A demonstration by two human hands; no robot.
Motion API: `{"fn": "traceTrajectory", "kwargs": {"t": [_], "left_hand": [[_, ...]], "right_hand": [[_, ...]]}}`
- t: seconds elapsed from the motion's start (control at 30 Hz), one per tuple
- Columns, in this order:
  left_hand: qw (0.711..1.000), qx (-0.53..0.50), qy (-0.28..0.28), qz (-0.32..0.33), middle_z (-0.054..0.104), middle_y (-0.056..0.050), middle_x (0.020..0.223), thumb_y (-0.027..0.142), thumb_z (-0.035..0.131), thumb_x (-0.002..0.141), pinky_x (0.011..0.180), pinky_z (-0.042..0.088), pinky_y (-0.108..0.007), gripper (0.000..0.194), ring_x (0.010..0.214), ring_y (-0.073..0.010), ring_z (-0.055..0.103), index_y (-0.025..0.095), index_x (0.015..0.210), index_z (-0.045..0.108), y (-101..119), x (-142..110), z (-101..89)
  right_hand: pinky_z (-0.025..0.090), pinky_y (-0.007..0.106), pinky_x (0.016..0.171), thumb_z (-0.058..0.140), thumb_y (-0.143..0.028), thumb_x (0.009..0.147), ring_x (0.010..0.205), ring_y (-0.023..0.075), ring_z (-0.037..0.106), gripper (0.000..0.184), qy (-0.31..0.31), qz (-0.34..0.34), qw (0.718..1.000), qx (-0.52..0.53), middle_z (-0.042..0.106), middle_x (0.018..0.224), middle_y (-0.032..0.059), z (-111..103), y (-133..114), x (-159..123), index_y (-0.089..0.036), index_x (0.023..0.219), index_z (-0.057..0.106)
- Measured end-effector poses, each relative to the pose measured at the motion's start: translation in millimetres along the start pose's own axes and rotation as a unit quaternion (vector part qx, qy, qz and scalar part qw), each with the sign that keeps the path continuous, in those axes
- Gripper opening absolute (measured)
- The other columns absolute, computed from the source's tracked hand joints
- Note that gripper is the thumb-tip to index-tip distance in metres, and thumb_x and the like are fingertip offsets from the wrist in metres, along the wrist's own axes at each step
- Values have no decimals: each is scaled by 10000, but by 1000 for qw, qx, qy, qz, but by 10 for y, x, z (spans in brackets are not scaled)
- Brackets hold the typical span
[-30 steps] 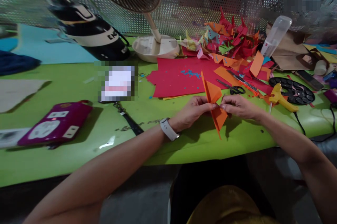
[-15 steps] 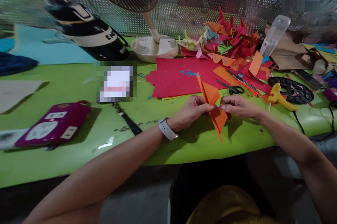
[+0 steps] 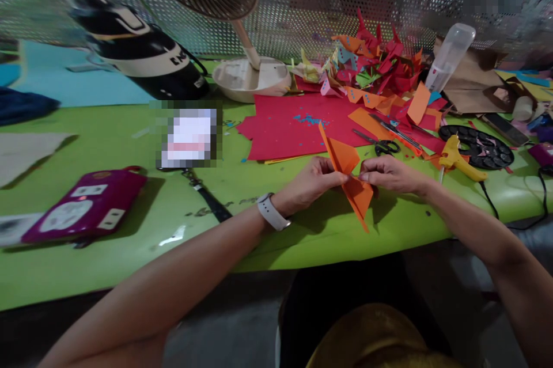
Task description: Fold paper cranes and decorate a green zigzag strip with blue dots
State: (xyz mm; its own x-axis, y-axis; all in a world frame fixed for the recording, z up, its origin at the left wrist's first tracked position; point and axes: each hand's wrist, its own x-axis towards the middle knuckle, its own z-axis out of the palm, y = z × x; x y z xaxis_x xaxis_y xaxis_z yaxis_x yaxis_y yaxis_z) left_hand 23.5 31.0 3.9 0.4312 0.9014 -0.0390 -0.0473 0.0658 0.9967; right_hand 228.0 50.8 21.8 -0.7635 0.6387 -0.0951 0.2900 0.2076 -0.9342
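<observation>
A folded orange paper shape (image 3: 344, 155) with pointed ends is held between my two hands, just above the green table (image 3: 242, 247). My left hand (image 3: 313, 184) is closed on its left side, the thumb pressed near the middle fold. From the right, my right hand (image 3: 386, 175) pinches the paper's middle between thumb and fingers; the fingertips of both hands are close together. Beyond the hands lies red paper (image 3: 276, 129) sprinkled with small blue bits. Black scissors (image 3: 384, 146) rest just past my right hand.
A yellow glue gun (image 3: 460, 160), a black round palette (image 3: 479, 146) and a cutter knife (image 3: 401, 135) lie at right. Folded paper pieces (image 3: 389, 65) are heaped behind. Leftward stand a fan (image 3: 250, 77) and a dark bottle (image 3: 147, 57), with a purple power strip (image 3: 86, 204) nearer.
The orange paper has tilted, its upper tip swinging left and its lower tip slightly right. Both hands keep hold of it. The whole view has drifted slightly.
</observation>
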Motion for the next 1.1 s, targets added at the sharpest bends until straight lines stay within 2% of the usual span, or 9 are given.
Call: {"fn": "traceTrajectory", "kwargs": {"t": [0.37,0.57,0.67,0.87,0.97,1.1], "left_hand": [[999,-13,14,-30,667,-6,623,301,733,607,591,463,-237,164,561,-117,557,150,652,692,-61,17,-51],[1000,-2,5,-19,702,-27,696,296,722,618,631,480,-256,171,631,-143,601,148,700,703,-56,18,-45],[1000,0,11,-17,682,-15,657,292,713,614,622,480,-253,152,609,-137,591,152,665,682,-72,21,-49],[997,-36,39,-50,677,-17,634,369,696,640,637,518,-283,209,609,-157,615,166,639,647,-98,34,-28],[996,-43,60,-58,653,-5,603,371,705,624,624,521,-283,219,581,-148,597,165,623,634,-112,42,-23],[996,-40,40,-67,683,-17,645,373,702,652,651,528,-294,218,609,-155,622,159,663,662,-120,34,-30]], "right_hand": [[449,248,588,493,-300,905,589,109,535,188,-14,-12,1000,18,540,639,-27,-51,30,-11,-182,761,516],[446,243,583,520,-287,882,563,97,522,174,-11,-15,1000,24,526,618,-42,-50,26,-12,-188,739,506],[452,244,577,532,-310,873,562,98,522,191,-9,-12,1000,20,523,607,-44,-52,24,-10,-192,725,505],[455,248,563,563,-329,851,566,106,530,187,20,-1,999,34,537,604,-36,-42,13,-9,-183,734,550],[464,250,571,574,-376,861,575,108,543,249,47,-3,998,45,555,604,-26,-42,5,-3,-187,699,562],[494,253,567,576,-508,875,573,103,559,371,98,-16,993,71,592,648,-7,-39,5,22,-180,702,590]]}}
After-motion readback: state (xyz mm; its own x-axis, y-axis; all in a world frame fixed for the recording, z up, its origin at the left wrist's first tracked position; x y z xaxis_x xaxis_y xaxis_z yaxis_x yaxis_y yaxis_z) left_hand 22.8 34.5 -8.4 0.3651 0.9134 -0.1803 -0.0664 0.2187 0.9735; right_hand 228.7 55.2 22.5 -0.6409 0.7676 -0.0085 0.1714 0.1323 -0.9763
